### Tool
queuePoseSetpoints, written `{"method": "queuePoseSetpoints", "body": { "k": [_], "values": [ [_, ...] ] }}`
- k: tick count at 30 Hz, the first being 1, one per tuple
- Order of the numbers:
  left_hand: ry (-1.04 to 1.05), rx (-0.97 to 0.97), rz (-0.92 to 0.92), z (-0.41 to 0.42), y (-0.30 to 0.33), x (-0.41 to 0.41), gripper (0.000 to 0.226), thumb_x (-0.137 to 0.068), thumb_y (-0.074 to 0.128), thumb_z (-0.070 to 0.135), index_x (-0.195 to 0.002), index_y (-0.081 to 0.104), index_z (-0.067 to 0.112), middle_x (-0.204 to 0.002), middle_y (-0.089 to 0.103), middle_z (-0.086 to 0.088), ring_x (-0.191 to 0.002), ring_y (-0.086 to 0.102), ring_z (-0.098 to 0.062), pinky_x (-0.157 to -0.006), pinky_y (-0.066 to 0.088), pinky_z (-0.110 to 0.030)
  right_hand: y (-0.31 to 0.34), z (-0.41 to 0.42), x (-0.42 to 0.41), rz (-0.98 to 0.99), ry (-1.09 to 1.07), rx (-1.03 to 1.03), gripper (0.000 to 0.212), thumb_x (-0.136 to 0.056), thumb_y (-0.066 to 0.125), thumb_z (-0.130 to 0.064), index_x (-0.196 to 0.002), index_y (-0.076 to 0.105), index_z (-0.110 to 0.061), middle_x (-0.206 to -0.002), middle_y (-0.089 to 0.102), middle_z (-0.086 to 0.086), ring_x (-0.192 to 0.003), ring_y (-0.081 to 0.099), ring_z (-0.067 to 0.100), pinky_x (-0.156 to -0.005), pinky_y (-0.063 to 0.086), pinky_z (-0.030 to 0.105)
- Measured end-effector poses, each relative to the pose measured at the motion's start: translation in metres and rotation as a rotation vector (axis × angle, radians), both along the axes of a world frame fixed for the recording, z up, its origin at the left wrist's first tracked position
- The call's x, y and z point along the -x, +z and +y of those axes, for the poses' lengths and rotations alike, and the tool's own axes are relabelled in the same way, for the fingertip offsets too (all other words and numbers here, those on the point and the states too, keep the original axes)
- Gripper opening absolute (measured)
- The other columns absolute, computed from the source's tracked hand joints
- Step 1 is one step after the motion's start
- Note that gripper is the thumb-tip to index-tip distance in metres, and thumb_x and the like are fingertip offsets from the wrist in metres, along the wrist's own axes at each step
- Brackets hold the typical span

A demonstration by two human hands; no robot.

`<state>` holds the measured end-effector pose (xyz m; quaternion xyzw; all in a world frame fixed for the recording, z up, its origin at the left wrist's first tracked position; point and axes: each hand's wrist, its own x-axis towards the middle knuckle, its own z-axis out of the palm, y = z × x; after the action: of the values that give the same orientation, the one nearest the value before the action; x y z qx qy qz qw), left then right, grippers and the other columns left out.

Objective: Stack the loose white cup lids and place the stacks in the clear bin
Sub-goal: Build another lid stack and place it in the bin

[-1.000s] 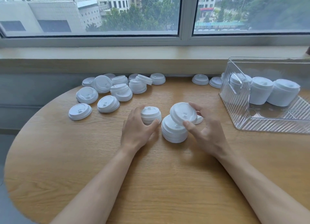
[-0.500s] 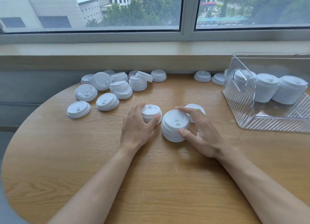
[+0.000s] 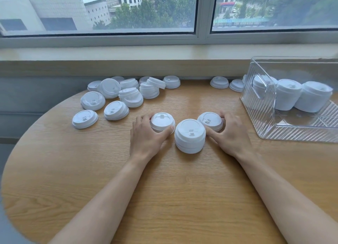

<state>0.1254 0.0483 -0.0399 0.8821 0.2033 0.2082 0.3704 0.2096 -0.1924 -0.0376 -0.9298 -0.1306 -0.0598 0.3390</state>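
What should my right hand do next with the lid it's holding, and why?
Probably lift that lid and set it on the middle stack. Your right hand already grips it, the stack stands free right beside it, and your left hand is busy holding a separate short stack. The clear bin holds only tall stacks, so this one likely needs more lids first.

A short stack of white cup lids (image 3: pixel 189 136) stands upright at the middle of the wooden worktop (image 3: pixel 164 189). A smaller stack (image 3: pixel 162 122) sits just left of it and a single lid (image 3: pixel 210 121) just right. More loose lids (image 3: pixel 117 95) lie scattered and partly piled far left. The clear ribbed bin (image 3: pixel 270 132) at the right holds three tall stacks (image 3: pixel 289 95) lying tilted.
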Motion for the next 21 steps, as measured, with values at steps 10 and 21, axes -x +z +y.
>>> {"method": "queuePoseSetpoints", "body": {
  "k": [10,21],
  "values": [
    [-0.083,0.36,-0.15,0.008,0.004,0.004,0.062,-0.075,0.092,0.032,-0.128,0.06,0.029,-0.128,0.065,0.005,-0.107,0.065,0.001,-0.093,0.055,-0.021,0.021,-0.011,0.014,0.1,0.176,-0.626,0.07,-0.07,0.093,-0.046,-0.132,0.065,-0.031,-0.123,0.071,-0.015,-0.118,0.064,-0.003,-0.104,0.049,0.023],
    [-0.157,0.375,-0.26,0.004,0.014,0.018,0.068,-0.065,0.079,0.06,-0.126,0.064,0.033,-0.124,0.069,0.02,-0.119,0.06,0.005,-0.113,0.042,-0.033,0.02,0.01,0.03,0.127,0.482,-0.366,0.072,-0.07,0.084,-0.038,-0.138,0.063,-0.032,-0.134,0.062,-0.023,-0.123,0.057,-0.007,-0.107,0.041,0.013]
  ]
}}
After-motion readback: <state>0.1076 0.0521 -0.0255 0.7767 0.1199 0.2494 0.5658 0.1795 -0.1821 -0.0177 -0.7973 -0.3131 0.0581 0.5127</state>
